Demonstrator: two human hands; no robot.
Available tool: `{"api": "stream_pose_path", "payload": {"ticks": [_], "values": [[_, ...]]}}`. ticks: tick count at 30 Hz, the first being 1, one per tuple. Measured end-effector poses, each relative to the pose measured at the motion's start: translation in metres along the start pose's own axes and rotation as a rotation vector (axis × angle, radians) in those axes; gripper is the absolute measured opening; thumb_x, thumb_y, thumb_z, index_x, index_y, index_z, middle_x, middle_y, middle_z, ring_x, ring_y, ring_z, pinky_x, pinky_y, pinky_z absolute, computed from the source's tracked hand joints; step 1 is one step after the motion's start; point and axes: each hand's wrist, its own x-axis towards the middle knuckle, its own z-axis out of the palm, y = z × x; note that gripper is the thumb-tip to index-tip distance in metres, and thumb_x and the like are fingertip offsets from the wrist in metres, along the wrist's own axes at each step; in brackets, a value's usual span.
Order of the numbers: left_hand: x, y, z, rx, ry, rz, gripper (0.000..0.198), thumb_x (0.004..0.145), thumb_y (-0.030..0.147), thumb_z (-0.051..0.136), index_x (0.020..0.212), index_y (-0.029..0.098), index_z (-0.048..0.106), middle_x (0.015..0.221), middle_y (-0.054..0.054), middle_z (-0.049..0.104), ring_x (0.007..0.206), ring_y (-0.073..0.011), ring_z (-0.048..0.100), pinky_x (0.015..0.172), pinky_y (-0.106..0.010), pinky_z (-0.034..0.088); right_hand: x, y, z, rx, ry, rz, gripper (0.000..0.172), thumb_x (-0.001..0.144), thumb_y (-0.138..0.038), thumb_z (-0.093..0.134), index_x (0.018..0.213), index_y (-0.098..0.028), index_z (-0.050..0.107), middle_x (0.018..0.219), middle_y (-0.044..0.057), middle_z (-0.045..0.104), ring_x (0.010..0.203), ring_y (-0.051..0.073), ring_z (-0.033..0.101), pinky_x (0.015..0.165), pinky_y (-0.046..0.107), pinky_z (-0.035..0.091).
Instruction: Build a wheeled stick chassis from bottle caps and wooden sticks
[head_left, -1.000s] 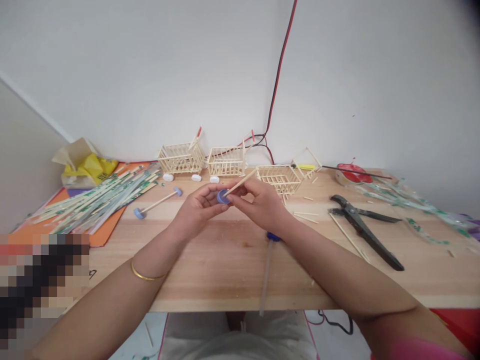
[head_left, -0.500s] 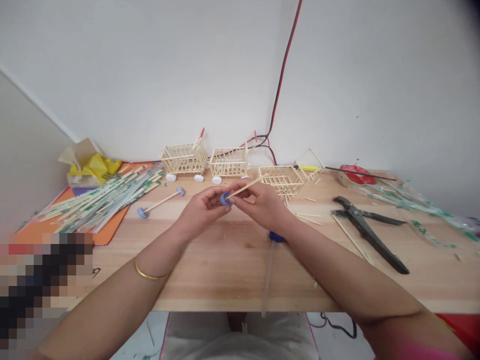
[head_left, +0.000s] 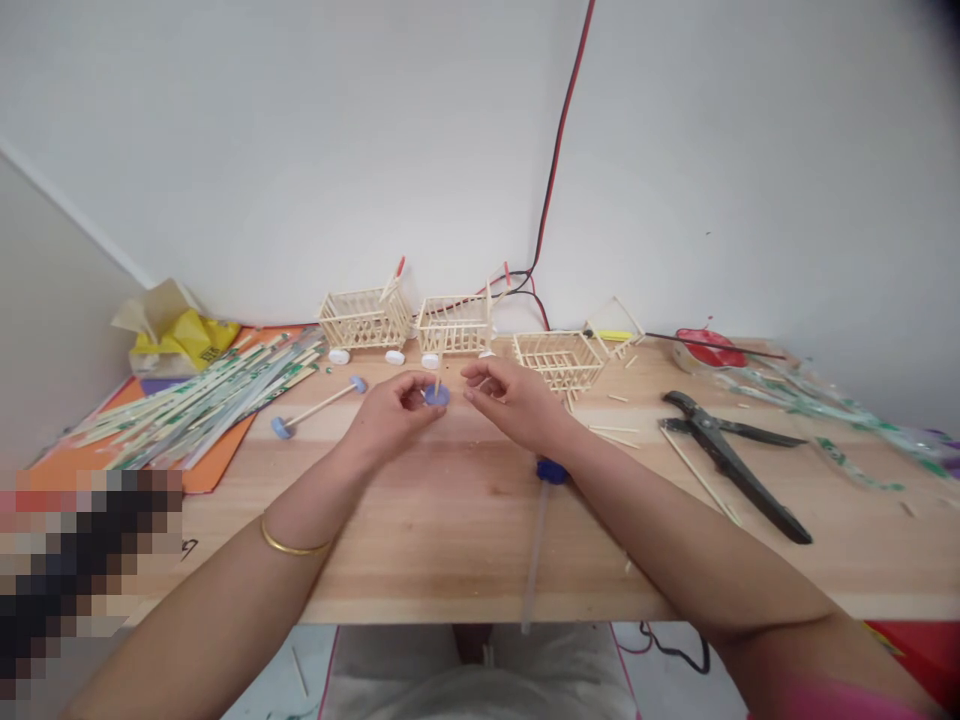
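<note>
My left hand (head_left: 401, 408) is closed on a blue bottle cap (head_left: 437, 396), gripped by its edge above the table. A thin wooden stick (head_left: 439, 368) stands up out of the cap. Just to the right, my right hand (head_left: 510, 400) is apart from the cap, its fingers curved with a gap between thumb and fingertips and nothing seen in them. Left of my left hand lies a stick with a blue cap on each end (head_left: 321, 408). Behind my hands are two small stick carts with white wheels, one at the left (head_left: 365, 318) and one in the middle (head_left: 454, 325).
A stick cart without visible wheels (head_left: 559, 360) tilts behind my right hand. Black pliers (head_left: 735, 465) lie at right. Wrapped sticks (head_left: 217, 395) cover an orange sheet at left. A dark blue cap with a clear tube (head_left: 536, 550) lies near the front edge. A red bowl (head_left: 709, 350) stands back right.
My right hand has let go of the stick and moved slightly away. The stick has swung from slanting right to nearly upright, while the cap stays in my left hand.
</note>
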Motion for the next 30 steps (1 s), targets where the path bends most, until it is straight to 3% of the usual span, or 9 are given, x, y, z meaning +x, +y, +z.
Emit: {"api": "stream_pose_path", "payload": {"ticks": [2, 8, 16, 21, 26, 30], "values": [[-0.002, 0.0, 0.003, 0.066, -0.013, 0.018, 0.031, 0.059, 0.027, 0.075, 0.088, 0.018, 0.069, 0.065, 0.002, 0.061, 0.056, -0.0103, 0.048, 0.055, -0.023, 0.038, -0.001, 0.002, 0.001, -0.023, -0.054, 0.029, 0.021, 0.077, -0.019, 0.059, 0.098, -0.019, 0.06, 0.095, 0.005, 0.066, 0.071, 0.014, 0.062, 0.069, 0.03, 0.049], [-0.002, -0.005, 0.01, 0.046, -0.145, 0.05, 0.032, 0.066, 0.028, 0.071, 0.096, 0.017, 0.069, 0.083, -0.003, 0.067, 0.066, -0.0136, 0.054, 0.064, -0.026, 0.041, -0.003, 0.005, 0.004, 0.187, -0.222, 0.084, 0.021, 0.078, -0.014, 0.057, 0.098, -0.019, 0.059, 0.097, 0.004, 0.068, 0.08, 0.014, 0.066, 0.074, 0.029, 0.051], [-0.002, -0.004, 0.008, 0.302, -0.067, 0.2, 0.019, 0.065, 0.028, 0.073, 0.082, 0.02, 0.07, 0.076, -0.001, 0.061, 0.065, -0.0133, 0.049, 0.061, -0.025, 0.037, -0.001, 0.01, 0.005, 0.449, -0.335, 0.211, 0.02, 0.076, -0.022, 0.064, 0.095, -0.018, 0.061, 0.095, 0.005, 0.07, 0.089, 0.015, 0.066, 0.085, 0.032, 0.051], [-0.003, -0.006, 0.009, 0.473, -0.086, 0.286, 0.015, 0.067, 0.028, 0.07, 0.079, 0.02, 0.066, 0.073, 0.001, 0.061, 0.068, -0.0136, 0.051, 0.062, -0.025, 0.037, -0.002, 0.015, 0.002, 0.327, -0.424, 0.156, 0.021, 0.078, -0.028, 0.062, 0.097, -0.019, 0.065, 0.093, 0.003, 0.07, 0.086, 0.016, 0.065, 0.079, 0.029, 0.049], [-0.006, -0.001, 0.01, 0.605, -0.144, 0.231, 0.022, 0.069, 0.036, 0.07, 0.078, 0.018, 0.064, 0.073, 0.001, 0.062, 0.068, -0.0143, 0.053, 0.061, -0.025, 0.038, -0.003, 0.016, -0.001, 0.128, -0.458, 0.105, 0.022, 0.08, -0.032, 0.06, 0.096, -0.019, 0.067, 0.087, 0.002, 0.069, 0.079, 0.015, 0.061, 0.07, 0.026, 0.044], [-0.008, 0.001, 0.011, 0.676, -0.148, 0.226, 0.016, 0.071, 0.031, 0.068, 0.078, 0.018, 0.064, 0.072, 0.0, 0.063, 0.067, -0.0145, 0.054, 0.06, -0.025, 0.038, -0.003, 0.01, 0.001, 0.067, -0.445, 0.119, 0.023, 0.078, -0.035, 0.063, 0.092, -0.017, 0.067, 0.084, 0.002, 0.067, 0.074, 0.014, 0.058, 0.067, 0.024, 0.042]]}}
